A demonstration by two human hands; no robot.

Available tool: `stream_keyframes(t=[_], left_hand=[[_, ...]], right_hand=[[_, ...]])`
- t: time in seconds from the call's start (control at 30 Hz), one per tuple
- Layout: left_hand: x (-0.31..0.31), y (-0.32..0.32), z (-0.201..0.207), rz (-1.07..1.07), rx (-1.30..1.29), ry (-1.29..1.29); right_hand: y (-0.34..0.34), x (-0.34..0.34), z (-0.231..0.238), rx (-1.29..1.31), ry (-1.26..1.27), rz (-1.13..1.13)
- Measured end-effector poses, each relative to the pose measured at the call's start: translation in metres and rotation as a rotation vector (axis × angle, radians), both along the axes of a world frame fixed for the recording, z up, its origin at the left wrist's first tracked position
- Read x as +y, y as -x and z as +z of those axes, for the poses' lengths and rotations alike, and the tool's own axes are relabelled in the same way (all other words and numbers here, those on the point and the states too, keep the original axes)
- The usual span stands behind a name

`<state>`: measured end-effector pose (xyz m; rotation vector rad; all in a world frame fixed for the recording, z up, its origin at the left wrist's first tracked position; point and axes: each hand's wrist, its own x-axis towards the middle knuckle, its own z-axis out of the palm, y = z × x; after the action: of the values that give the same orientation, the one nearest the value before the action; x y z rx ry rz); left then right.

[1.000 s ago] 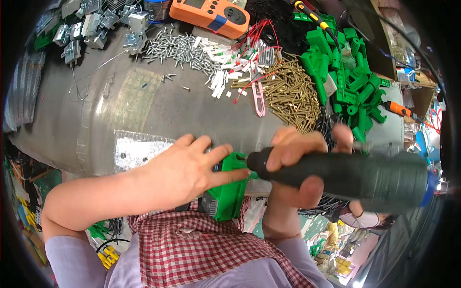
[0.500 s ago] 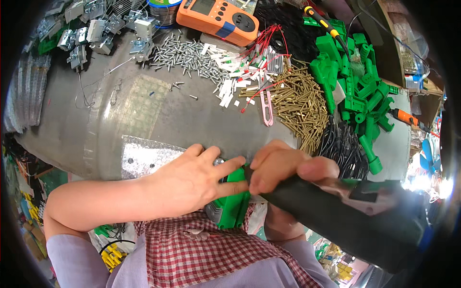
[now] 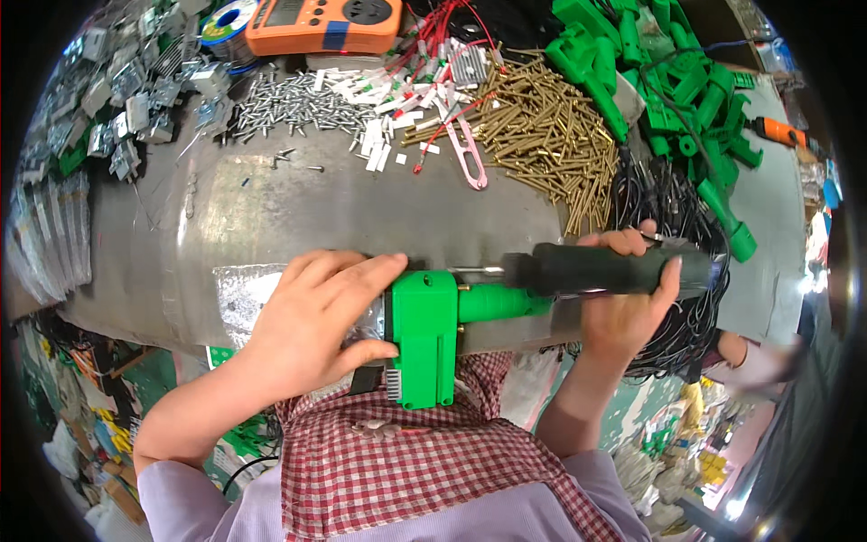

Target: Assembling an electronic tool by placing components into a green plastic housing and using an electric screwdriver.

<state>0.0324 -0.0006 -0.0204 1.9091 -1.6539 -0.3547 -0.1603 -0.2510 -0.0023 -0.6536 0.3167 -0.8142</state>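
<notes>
A green plastic tool housing (image 3: pixel 424 352) with a round green handle stub lies at the near edge of the table, its handle pointing right. My left hand (image 3: pixel 312 316) grips its left end, thumb below and fingers along the top. My right hand (image 3: pixel 623 316) is wrapped round a black electric screwdriver (image 3: pixel 587 269) held level. Its metal bit points left at the upper right side of the housing, just above the handle. Brass-coloured screw ends show at the housing's right side. I cannot tell whether the bit sits in a screw.
Beyond my hands lie silver screws (image 3: pixel 289 99), long brass screws (image 3: pixel 551 126) and a pink strip (image 3: pixel 467 154). An orange meter (image 3: pixel 316 32), a solder spool (image 3: pixel 230 23) and metal parts (image 3: pixel 135 113) stand farther back. Green shells (image 3: pixel 686 108) and black cables (image 3: pixel 668 199) are at right.
The screwdriver has swung from a slant to level, its bit now against or near the housing. My right hand has moved right, away from the housing. The housing's handle now shows.
</notes>
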Motion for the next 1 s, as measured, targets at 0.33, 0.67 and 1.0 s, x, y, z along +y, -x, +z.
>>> stream_keyframes(t=[0.33, 0.67, 1.0], left_hand=[[-0.005, 0.000, -0.001, 0.036, 0.135, -0.030], [-0.008, -0.004, -0.005, 0.027, 0.184, 0.048], [-0.007, -0.010, -0.008, -0.012, 0.196, 0.064]], right_hand=[[0.010, 0.003, -0.016, -0.060, -0.203, -0.117], [-0.008, 0.011, -0.033, -0.155, -0.246, -0.162], [-0.018, 0.016, -0.027, -0.072, -0.159, -0.269]])
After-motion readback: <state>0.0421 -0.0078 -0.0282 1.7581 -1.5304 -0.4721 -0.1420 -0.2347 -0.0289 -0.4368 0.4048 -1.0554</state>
